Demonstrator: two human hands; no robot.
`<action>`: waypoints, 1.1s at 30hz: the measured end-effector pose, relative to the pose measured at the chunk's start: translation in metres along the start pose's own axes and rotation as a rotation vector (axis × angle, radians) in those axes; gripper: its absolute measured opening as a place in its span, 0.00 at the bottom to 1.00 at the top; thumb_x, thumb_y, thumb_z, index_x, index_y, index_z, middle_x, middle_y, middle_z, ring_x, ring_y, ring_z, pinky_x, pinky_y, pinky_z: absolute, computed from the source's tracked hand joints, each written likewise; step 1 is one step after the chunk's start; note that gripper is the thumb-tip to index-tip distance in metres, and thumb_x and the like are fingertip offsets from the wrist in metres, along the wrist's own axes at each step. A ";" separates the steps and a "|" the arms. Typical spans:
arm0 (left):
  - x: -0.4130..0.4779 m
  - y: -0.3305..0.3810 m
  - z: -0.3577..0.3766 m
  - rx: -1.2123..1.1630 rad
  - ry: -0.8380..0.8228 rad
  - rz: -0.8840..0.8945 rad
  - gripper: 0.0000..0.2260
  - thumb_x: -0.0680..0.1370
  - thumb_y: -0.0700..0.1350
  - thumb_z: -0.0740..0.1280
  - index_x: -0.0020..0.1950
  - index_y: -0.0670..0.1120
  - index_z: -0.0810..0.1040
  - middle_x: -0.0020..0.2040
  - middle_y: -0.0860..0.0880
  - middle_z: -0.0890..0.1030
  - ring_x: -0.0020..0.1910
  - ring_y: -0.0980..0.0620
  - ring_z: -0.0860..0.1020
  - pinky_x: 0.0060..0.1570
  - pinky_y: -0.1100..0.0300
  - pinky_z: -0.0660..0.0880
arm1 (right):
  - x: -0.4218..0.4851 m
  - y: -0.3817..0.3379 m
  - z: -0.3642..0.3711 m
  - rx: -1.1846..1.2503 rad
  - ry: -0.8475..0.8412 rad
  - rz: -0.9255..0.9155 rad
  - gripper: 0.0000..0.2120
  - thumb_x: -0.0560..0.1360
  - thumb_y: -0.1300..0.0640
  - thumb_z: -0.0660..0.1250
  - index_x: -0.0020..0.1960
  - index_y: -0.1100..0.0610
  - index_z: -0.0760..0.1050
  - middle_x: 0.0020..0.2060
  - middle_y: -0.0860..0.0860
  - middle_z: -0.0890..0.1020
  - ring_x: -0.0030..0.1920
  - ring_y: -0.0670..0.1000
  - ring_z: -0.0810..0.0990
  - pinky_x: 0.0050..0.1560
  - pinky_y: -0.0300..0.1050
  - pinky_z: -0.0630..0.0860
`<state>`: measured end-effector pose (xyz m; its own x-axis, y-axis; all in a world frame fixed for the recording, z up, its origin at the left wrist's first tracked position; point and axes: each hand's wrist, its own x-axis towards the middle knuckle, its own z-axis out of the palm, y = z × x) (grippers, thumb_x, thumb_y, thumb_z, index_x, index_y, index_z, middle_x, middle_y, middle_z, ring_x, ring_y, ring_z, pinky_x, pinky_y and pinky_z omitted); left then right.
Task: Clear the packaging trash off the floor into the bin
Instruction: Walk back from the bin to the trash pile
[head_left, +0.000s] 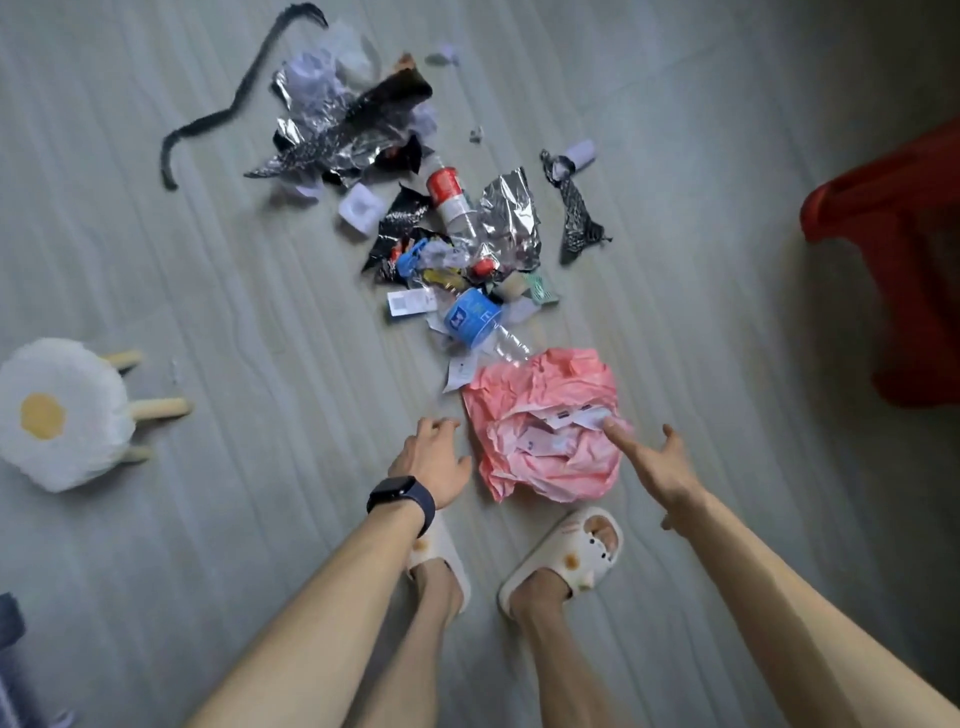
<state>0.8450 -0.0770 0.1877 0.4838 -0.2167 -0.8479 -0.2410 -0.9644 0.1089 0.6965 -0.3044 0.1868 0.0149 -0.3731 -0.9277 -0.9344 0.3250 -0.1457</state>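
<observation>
1. The crumpled pink wrapping (545, 431) is found on the floor (260, 270), between both hands.
2. Nothing is grasped: left hand (434, 460) and right hand (655, 460) are spread, fingers released.
3. It is judged light and soft; opposite edges should be gathered.

A single wide-angle head camera looks steeply down at the floor (218, 270) from above the person's own slippers (566, 556). Both forearms (322, 613) enter from the bottom edge; the left hand (434, 460) and right hand (657, 465) sit just below centre. Trash (506, 218) stretches toward the top edge; the bin (893, 249) is clipped at right.
</observation>
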 end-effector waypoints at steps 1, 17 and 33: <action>0.020 -0.003 0.002 0.011 0.031 -0.011 0.24 0.78 0.52 0.62 0.74 0.51 0.64 0.71 0.45 0.64 0.64 0.41 0.72 0.62 0.48 0.72 | 0.017 -0.001 0.009 0.018 -0.010 0.011 0.63 0.56 0.24 0.72 0.79 0.48 0.46 0.76 0.55 0.62 0.73 0.63 0.63 0.70 0.69 0.61; 0.251 -0.050 0.031 0.424 0.316 0.136 0.42 0.68 0.71 0.66 0.75 0.50 0.61 0.80 0.45 0.46 0.78 0.43 0.44 0.71 0.35 0.51 | 0.186 -0.019 0.124 -0.154 0.319 -0.102 0.32 0.69 0.44 0.73 0.66 0.58 0.66 0.65 0.62 0.67 0.59 0.66 0.75 0.62 0.53 0.70; 0.209 -0.073 0.051 0.520 0.168 0.314 0.14 0.80 0.38 0.57 0.62 0.46 0.75 0.60 0.46 0.78 0.59 0.42 0.78 0.49 0.51 0.75 | 0.129 0.001 0.129 -0.489 0.298 -0.405 0.08 0.70 0.59 0.65 0.49 0.56 0.73 0.47 0.54 0.71 0.47 0.62 0.76 0.49 0.50 0.72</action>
<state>0.9202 -0.0443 -0.0239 0.4388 -0.5391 -0.7189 -0.7503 -0.6601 0.0371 0.7434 -0.2398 0.0220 0.3631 -0.6273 -0.6889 -0.9298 -0.2921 -0.2240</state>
